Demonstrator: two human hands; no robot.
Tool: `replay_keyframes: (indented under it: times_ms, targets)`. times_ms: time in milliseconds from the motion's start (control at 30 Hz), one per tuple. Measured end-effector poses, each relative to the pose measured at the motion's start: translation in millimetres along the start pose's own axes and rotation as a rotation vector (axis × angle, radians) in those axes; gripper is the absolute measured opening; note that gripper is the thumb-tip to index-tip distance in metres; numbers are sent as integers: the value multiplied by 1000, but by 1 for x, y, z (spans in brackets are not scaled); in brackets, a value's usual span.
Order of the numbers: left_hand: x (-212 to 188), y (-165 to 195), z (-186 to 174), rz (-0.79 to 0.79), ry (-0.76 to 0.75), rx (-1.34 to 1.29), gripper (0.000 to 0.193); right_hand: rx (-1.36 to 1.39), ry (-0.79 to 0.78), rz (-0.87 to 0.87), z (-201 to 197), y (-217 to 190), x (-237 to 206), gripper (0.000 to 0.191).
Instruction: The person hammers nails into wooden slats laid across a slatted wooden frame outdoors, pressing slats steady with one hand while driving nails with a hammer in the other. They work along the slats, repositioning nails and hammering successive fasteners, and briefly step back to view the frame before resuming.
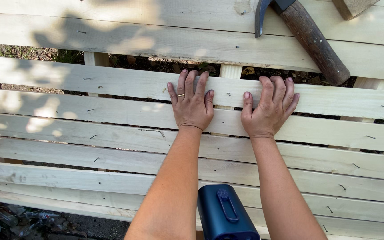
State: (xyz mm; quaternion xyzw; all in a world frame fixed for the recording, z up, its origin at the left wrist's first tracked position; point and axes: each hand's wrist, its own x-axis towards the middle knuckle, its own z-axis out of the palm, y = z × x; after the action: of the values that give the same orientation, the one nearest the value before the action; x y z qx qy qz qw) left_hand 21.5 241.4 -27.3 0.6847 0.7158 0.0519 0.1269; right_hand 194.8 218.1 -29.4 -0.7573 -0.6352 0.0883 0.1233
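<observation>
Seen from the head camera, both hands lie palm-down on one pale wooden slat (pixel 112 84) of a slatted panel. Left hand (pixel 192 104) has its fingers loosely spread, fingertips hooked over the slat's far edge, a ring on one finger; it grips nothing. Right hand (pixel 270 106) lies just beside it, apart from it, fingers close together and likewise curled over the same edge, thumb stretched toward the left hand. That slat runs across the middle of the view, with a gap beyond it showing soil and dry leaves.

No container shows clearly. A dark blue boxy object with a loop handle (pixel 225 213) sits between the forearms at the bottom edge; it is cut off, and what it is cannot be told.

A hammer (pixel 310 38) with a dark wooden handle lies on the upper slats, well apart from the hands, its head partly cut off by the top edge. A wooden block (pixel 352 6) at the top is mostly out of frame. Small nails (pixel 370 137) dot the slats.
</observation>
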Motion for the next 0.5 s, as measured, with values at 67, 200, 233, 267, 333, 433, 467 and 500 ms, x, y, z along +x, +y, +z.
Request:
replay_keyframes:
  times_ms: [67,200,233,267,333,433,467,500]
  targets:
    - [0,0,0,-2,0,-4,47,0,-3,2,0,0,1,46]
    - [0,2,-1,-7,-6,-9,47,-3,0,-3,0,-1,1,47]
    - [0,2,-2,-8,-8,-10,47,0,-4,-2,-1,-1,0,47]
    - [0,2,-2,-8,-9,-12,47,2,-7,-1,-1,-1,0,46]
    - [0,2,-1,-7,-8,-12,47,0,-5,-3,-1,0,0,46]
    - [-1,1,0,-10,-18,-4,46,-11,-6,-8,1,2,-1,46]
    - [-2,1,1,-9,-18,-2,46,-10,-3,-11,1,2,-1,46]
    - [-2,1,1,-7,-17,1,46,-8,0,-15,2,2,-1,46]
